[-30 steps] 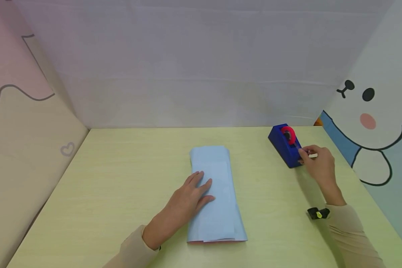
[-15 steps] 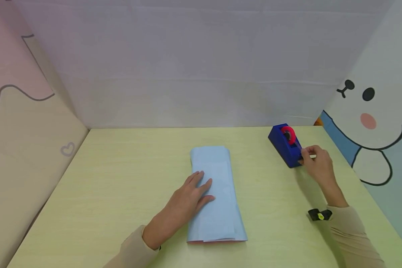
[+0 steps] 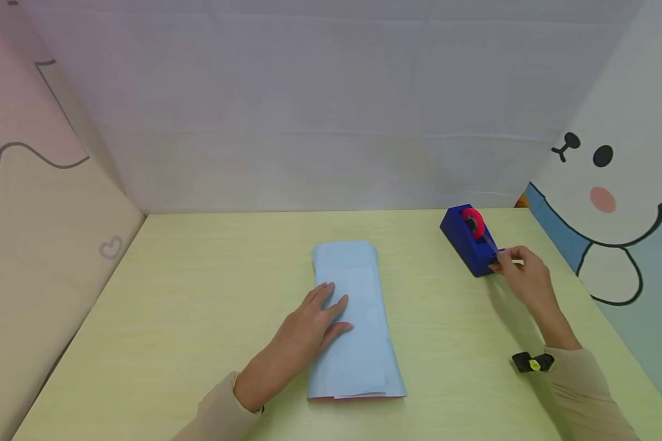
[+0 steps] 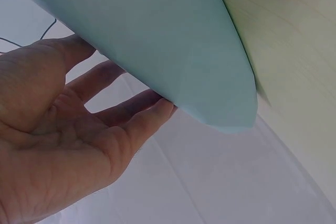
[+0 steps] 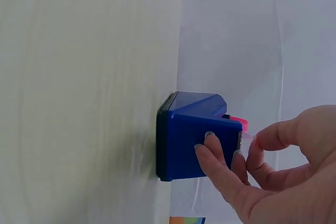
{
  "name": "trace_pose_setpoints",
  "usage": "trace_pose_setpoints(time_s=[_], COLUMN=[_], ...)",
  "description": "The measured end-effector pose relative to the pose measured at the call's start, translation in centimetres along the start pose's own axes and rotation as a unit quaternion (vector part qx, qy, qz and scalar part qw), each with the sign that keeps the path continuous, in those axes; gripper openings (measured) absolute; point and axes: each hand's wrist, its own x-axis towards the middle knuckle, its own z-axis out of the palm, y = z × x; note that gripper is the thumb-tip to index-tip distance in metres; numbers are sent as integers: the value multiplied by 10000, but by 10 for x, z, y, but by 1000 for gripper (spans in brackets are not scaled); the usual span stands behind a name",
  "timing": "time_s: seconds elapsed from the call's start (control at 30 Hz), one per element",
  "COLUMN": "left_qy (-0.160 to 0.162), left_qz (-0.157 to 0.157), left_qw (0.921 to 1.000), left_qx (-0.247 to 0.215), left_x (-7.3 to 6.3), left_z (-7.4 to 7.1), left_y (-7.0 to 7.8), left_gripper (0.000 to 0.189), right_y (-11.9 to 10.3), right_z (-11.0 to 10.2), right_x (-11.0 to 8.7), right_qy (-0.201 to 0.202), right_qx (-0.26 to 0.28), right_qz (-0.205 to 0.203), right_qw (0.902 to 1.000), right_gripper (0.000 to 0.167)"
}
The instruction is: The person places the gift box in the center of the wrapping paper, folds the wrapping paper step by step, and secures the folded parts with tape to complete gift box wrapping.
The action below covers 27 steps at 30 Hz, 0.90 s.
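Blue folded paper [image 3: 358, 361] lies lengthwise on the table, with a reddish underside showing at its near edge. My left hand [image 3: 303, 334] rests on its left half, fingers spread and nearly straight; in the left wrist view the fingertips touch the blue paper [image 4: 173, 51]. At the right stands a dark blue tape dispenser [image 3: 466, 245] with a red-cored tape roll [image 3: 479, 222]. My right hand [image 3: 526, 278] is at its front end. In the right wrist view thumb and index finger pinch the clear tape [image 5: 248, 136] just past the toothed cutter [image 5: 240, 141], while other fingers lie against the dispenser's front.
The pale wood-grain table [image 3: 215, 288] runs back to a light fabric wall [image 3: 331, 110]. Side panels with cartoon drawings, such as the white animal face [image 3: 629, 196], border it left and right. A black wristband piece with a yellow mark [image 3: 532, 363] hangs beside the right sleeve.
My right hand has shifted slightly, its wrist lower and toward me, and a stretch of tape shows between roll and fingers. The left hand and the paper stay where they were.
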Motion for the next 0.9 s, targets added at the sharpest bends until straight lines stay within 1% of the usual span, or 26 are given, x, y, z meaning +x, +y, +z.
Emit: trace_pose_setpoints(time_s=[0.17,0.37,0.5,0.6,0.67,0.73,0.8,0.87,0.9], left_qy=[82,142,165,141,136,148,168,172,165], left_qz=[35,130,163,154,140,137,140,142,142], left_qw=[10000,9998,9997,9997,9998,9997,9997,9997,9997], left_qx=[3,64,105,106,99,105,96,101,103], left_x=[0,0,0,0,0,0,0,0,0], left_z=[1,0,0,-1,-2,-2,-1,-1,-1], left_y=[0,0,1,2,2,2,2,2,2], left_gripper=[42,41,41,41,41,41,41,41,41], right_y=[5,13,19,21,23,24,26,28,29], right_z=[1,1,2,2,2,1,0,-1,-1], right_x=[-3,-3,-3,-4,-3,-3,-3,-3,-4], right_qy=[-130,-175,-240,-351,-441,-543,-667,-819,-904], right_qx=[416,1055,1420,1869,2436,3060,3777,4355,4657], right_qz=[82,90,170,233,283,328,443,618,737], right_qw=[9990,9942,9894,9815,9685,9499,9224,8943,8772], right_gripper=[46,44,44,45,44,40,33,24,19])
